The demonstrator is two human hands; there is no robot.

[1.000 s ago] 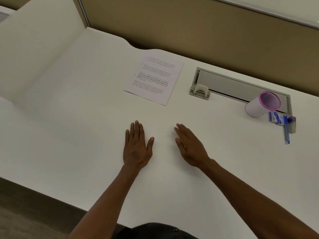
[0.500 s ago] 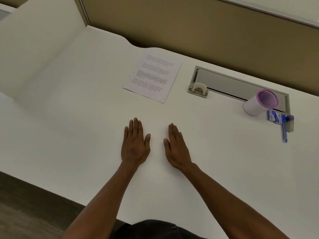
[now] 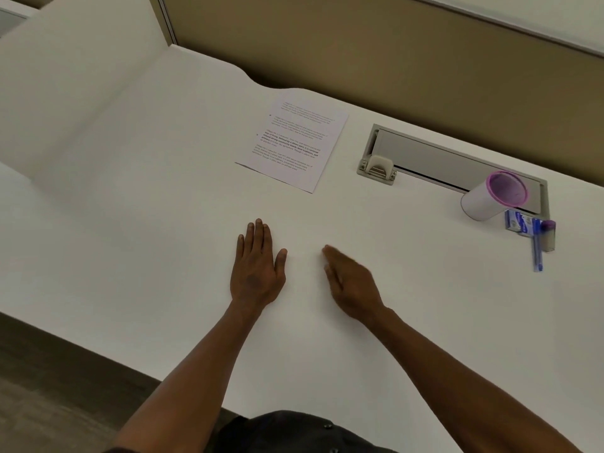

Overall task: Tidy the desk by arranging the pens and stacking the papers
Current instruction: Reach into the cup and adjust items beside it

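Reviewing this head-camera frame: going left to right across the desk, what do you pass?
left hand → printed paper → right hand → grey cable hatch clip → white cup with pink rim → blue pen

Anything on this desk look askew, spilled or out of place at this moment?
Yes: the pink-rimmed pen cup lies tipped on its side at the right, partly over the grey cable tray. A blue pen lies loose on the desk beside it. The printed paper sits angled. Both hands are empty.
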